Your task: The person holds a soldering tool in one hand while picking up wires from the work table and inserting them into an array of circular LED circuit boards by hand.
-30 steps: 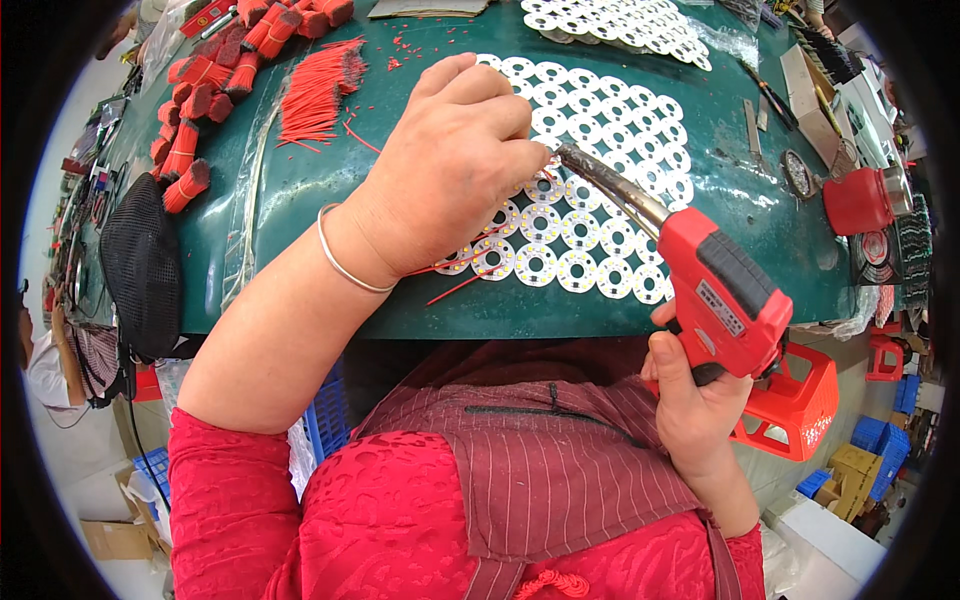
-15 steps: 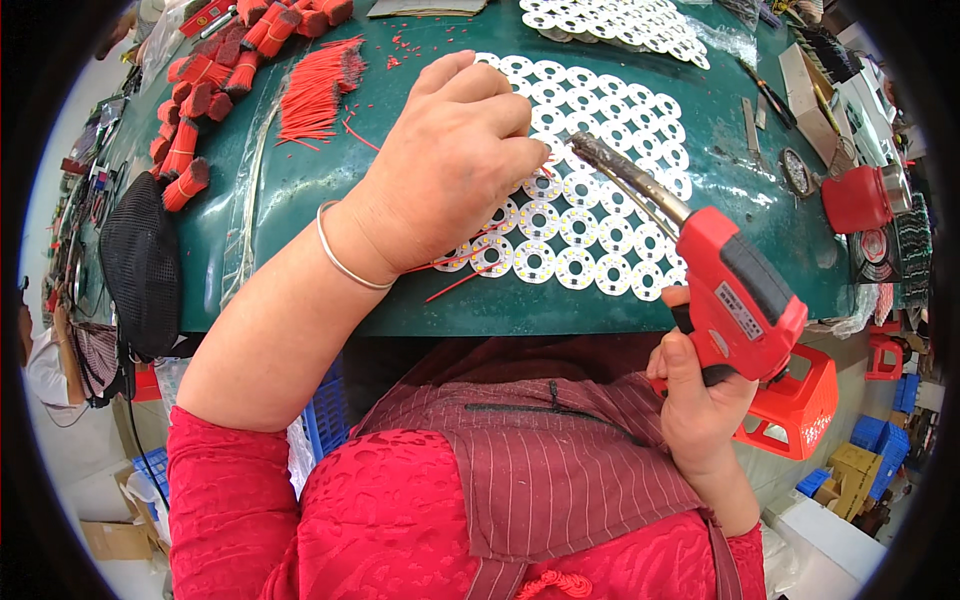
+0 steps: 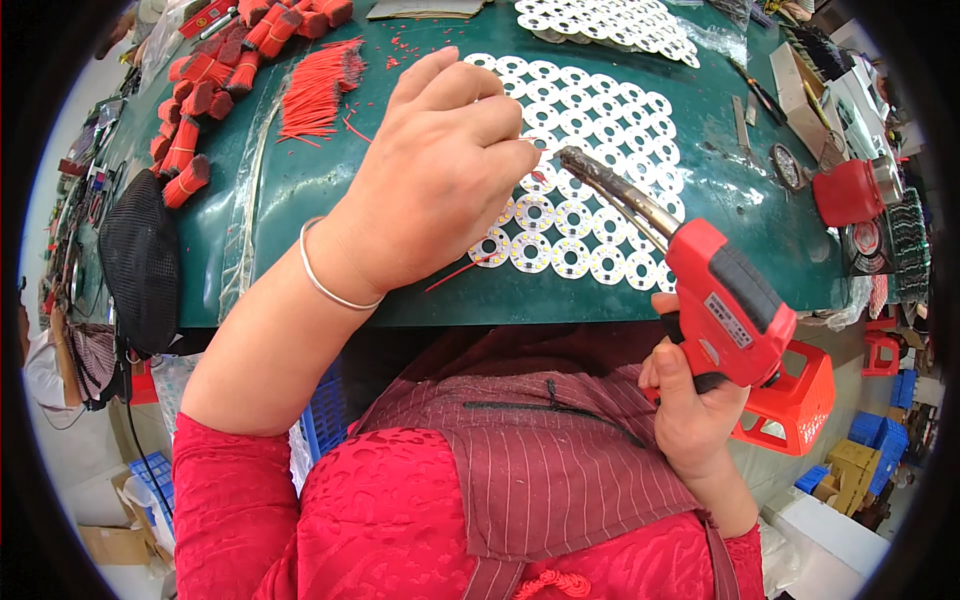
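From where I stand, the person's left hand (image 3: 450,155) is raised over the worktop, thumb and forefinger pinched together on what looks like a thin red wire (image 3: 545,150), its end poking out to the right. The other fingers are curled, and a plain silver bangle (image 3: 330,276) circles that wrist.

The right hand (image 3: 696,405) is wrapped around the grip of a red-and-black plastic soldering gun (image 3: 728,300), thumb lying along the near side. The gun slants up and to the left, its dark, crusted metal tip (image 3: 572,160) just beside the wire's end; I can't tell whether they touch.

Below both hands, white ring-shaped circuit boards (image 3: 585,221) lie in close rows on the glossy dark-green worktop (image 3: 770,245), the nearer ones dotted with small yellow squares. A loose red wire (image 3: 455,274) rests by the boards' front left corner.

Beyond the left forearm I can see a fanned pile of cut red wires (image 3: 318,95) and, further left, thick tied red wire bundles (image 3: 182,150). A black mesh bag (image 3: 142,265) slumps at the left edge. Over on the right stands a red container with a metallic top (image 3: 843,195).
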### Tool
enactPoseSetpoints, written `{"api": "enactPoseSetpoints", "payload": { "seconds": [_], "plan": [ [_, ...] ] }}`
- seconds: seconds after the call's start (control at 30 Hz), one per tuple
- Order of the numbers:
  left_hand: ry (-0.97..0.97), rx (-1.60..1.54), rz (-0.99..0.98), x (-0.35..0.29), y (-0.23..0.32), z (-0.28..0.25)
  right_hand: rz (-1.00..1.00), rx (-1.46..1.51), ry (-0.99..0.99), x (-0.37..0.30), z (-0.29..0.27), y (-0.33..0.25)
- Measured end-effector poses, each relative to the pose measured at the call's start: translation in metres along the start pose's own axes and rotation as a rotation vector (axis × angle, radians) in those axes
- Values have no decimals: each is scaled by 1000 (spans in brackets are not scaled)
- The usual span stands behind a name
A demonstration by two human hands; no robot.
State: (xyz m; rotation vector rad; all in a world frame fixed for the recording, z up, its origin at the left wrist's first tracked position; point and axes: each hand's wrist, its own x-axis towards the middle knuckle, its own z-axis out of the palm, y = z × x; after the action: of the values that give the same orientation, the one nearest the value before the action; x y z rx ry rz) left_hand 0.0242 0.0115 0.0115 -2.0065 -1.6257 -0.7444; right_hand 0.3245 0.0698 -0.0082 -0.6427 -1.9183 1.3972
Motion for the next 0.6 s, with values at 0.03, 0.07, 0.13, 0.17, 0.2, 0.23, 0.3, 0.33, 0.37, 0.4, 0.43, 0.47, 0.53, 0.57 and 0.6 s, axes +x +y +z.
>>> {"api": "enactPoseSetpoints", "payload": {
  "seconds": [0.03, 0.07, 0.13, 0.17, 0.2, 0.23, 0.3, 0.33, 0.37, 0.4, 0.43, 0.47, 0.53, 0.57, 0.6],
  "plan": [
    [-19, 5, -8, -1, 0, -2, 12, 9, 5, -1, 0, -1],
    [-17, 5, -8, -2, 0, -2, 25, 16, 10, -1, 1, -2],
    [-67, -13, 1, -3, -4, 0, 21, 13, 12, -3, 2, -2],
    [-69, -13, -1, -4, -5, 0, 22, 15, 11, -3, 2, -2],
    [-84, -11, 7, -4, -5, 0, 24, 16, 9, -3, 3, -2],
    [-100, -9, 14, -5, -6, 1, 22, 19, 12, -3, 4, -2],
    [-109, -7, 19, -6, -6, 2, 19, 22, 17, -4, 4, -2],
    [-119, -5, 22, -6, -6, 2, 6, 17, 15, -5, 4, -2],
    [-118, -5, 23, -6, -6, 2, -7, 11, 13, -5, 4, -2],
    [-119, -4, 27, -6, -6, 2, -7, 11, 13, -6, 3, -1],
    [-121, -3, 31, -6, -5, 1, -3, 5, 7, -7, 2, 0],
    [-121, -4, 31, -6, -5, 1, 1, -2, 1, -8, 2, 0],
    [-118, 2, 28, -5, -4, 1, 6, -3, -11, -8, 0, 3],
    [-118, 2, 27, -5, -4, 1, 10, -4, -23, -8, 0, 4],
    [-122, 6, 25, -5, -4, 1, 11, -4, -23, -7, 1, 4]
  ]
}}
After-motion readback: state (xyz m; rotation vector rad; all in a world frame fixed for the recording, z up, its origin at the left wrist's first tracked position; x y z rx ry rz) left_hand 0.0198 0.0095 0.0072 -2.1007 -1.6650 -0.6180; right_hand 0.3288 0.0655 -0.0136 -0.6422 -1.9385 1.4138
